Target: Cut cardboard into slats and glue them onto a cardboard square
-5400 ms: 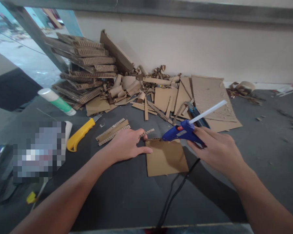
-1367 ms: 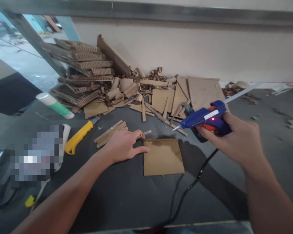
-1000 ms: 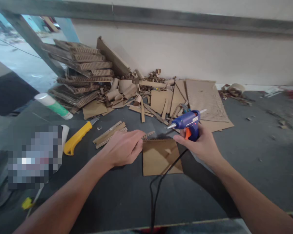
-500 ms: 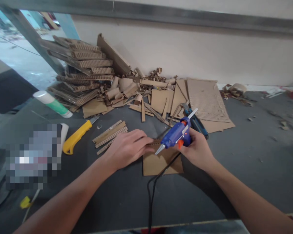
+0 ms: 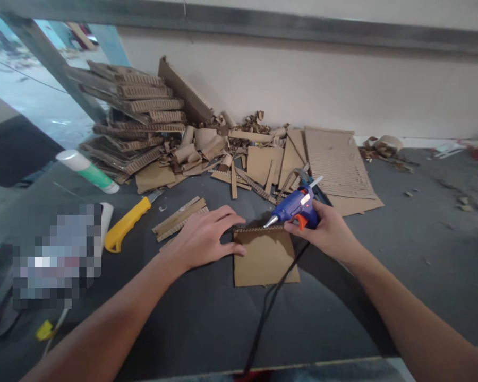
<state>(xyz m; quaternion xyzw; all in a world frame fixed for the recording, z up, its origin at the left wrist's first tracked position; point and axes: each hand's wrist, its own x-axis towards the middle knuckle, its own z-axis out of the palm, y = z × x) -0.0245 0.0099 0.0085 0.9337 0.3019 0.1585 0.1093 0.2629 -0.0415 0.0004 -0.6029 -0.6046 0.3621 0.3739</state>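
Observation:
A blue hot glue gun [image 5: 292,206] with an orange trigger is gripped in my right hand [image 5: 329,228], its metal nozzle pointing left and down. The tip sits over the far edge of a square cardboard piece [image 5: 263,260], where a corrugated strip [image 5: 258,229] runs along that edge. My left hand [image 5: 211,233] rests at the cardboard's left side, thumb and fingers spread around its far left corner. From the glue gun a black cord [image 5: 263,323] trails across the cardboard toward the table's front edge. Cut cardboard strips [image 5: 179,217] lie just beyond my left hand.
A yellow utility knife [image 5: 127,225], a white-green tube [image 5: 87,171] and a blurred-out object [image 5: 58,254] lie on the left. Stacked corrugated cardboard pieces [image 5: 143,106] rise at the back left. Scraps and a corrugated sheet [image 5: 336,164] lie along the wall.
My left fingers have lifted off the corrugated strip and spread apart. The glue gun has shifted slightly right, its nozzle now at the strip. The cord has swung with it.

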